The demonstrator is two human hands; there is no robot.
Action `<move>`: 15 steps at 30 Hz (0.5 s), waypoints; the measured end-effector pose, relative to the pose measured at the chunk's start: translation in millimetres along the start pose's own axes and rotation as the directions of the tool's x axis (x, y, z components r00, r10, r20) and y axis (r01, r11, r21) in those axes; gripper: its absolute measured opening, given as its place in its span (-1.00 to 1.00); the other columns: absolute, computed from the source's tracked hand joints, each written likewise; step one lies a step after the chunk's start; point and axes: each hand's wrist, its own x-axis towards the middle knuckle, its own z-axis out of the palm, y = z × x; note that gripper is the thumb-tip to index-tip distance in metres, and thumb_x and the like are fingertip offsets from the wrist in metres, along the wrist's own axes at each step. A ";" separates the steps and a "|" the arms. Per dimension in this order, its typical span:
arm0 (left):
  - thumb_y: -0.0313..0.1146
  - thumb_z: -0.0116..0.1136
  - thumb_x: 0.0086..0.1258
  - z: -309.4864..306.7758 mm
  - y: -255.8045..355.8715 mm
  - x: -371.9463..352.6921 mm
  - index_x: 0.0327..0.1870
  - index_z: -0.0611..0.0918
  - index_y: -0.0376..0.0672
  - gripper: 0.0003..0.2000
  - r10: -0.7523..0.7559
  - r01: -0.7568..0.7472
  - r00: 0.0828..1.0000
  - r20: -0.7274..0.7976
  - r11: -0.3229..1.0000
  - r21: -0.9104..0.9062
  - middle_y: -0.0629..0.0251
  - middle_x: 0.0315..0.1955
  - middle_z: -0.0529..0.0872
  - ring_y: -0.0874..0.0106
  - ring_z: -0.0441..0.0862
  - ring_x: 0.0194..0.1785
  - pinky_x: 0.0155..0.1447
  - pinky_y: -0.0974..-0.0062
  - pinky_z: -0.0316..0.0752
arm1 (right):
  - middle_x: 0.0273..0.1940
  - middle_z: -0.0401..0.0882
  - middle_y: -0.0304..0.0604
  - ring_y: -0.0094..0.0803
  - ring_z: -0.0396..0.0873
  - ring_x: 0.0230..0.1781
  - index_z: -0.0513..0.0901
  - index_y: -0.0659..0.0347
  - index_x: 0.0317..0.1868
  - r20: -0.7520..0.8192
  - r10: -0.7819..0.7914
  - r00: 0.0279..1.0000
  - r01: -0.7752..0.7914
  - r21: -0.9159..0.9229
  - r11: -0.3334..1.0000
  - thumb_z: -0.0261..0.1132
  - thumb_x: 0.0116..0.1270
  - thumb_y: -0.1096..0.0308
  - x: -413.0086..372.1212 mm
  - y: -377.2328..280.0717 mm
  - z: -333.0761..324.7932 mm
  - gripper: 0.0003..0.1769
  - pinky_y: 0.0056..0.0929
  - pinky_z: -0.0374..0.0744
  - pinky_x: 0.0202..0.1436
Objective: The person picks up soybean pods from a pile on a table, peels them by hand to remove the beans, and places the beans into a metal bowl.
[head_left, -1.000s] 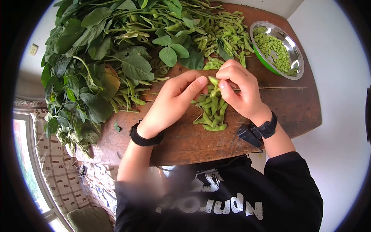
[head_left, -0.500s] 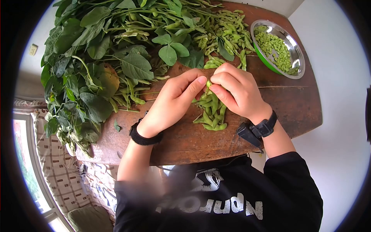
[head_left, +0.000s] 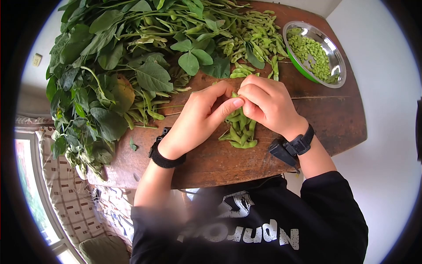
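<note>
My left hand and my right hand meet over the table, fingertips pinched together. Between them sits a green soybean pod, mostly covered by the thumbs and fingers. Just below the hands lies a small pile of plump soybean pods on the wood. Past my right hand, a steel bowl with a green outside holds shelled green beans. A few pods lie right behind my fingers.
Leafy soybean plants cover the left and back of the wooden table. A heap of flatter, paler pods lies at the back, left of the bowl. A patterned curtain hangs by the window on the left.
My fingertips have closed in tighter around the pod, so less of it shows. My left thumb has shifted slightly right and down. The pile and the bowl stay put.
</note>
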 end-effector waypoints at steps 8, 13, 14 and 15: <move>-0.32 0.11 0.51 0.5 -0.6 -2.6 -0.23 0.50 -0.27 -0.81 0.016 -0.014 1.000 0.024 0.996 -0.085 0.31 -0.55 0.43 0.54 0.29 -0.46 -0.35 0.50 0.31 | -0.43 0.44 -0.18 -0.23 0.51 -0.51 0.48 0.20 -0.37 -0.049 0.074 0.996 -0.068 0.119 0.991 0.30 0.10 0.58 -0.2 -3.4 4.4 -0.84 -0.31 0.46 -0.48; -0.37 0.03 0.52 0.4 -4.8 -2.9 -0.18 0.49 -0.27 -0.86 0.055 -0.048 0.997 0.050 0.990 -0.131 0.31 -0.49 0.47 0.53 0.33 -0.41 -0.30 0.50 0.34 | -0.43 0.44 -0.15 -0.24 0.49 -0.51 0.49 0.24 -0.35 -0.065 0.097 0.993 -0.082 0.201 0.976 0.29 0.15 0.59 0.1 -5.1 1.8 -0.87 -0.34 0.46 -0.46; -0.37 0.03 0.52 0.3 -4.2 -2.9 -0.18 0.49 -0.27 -0.86 0.055 -0.048 0.997 0.050 0.990 -0.131 0.31 -0.49 0.47 0.53 0.33 -0.41 -0.30 0.50 0.34 | -0.42 0.43 -0.13 -0.27 0.47 -0.50 0.50 0.27 -0.32 -0.077 0.147 0.986 -0.127 0.224 0.966 0.27 0.18 0.60 0.4 -6.1 -0.7 -0.89 -0.37 0.46 -0.44; -0.38 0.02 0.53 0.2 -3.1 -2.7 -0.17 0.49 -0.27 -0.87 0.050 -0.042 0.998 0.049 0.987 -0.155 0.31 -0.48 0.48 0.53 0.34 -0.40 -0.29 0.50 0.35 | -0.42 0.42 -0.12 -0.30 0.45 -0.50 0.50 0.29 -0.30 -0.087 0.197 0.977 -0.171 0.248 0.954 0.25 0.22 0.61 0.4 -6.5 -2.6 -0.91 -0.40 0.46 -0.42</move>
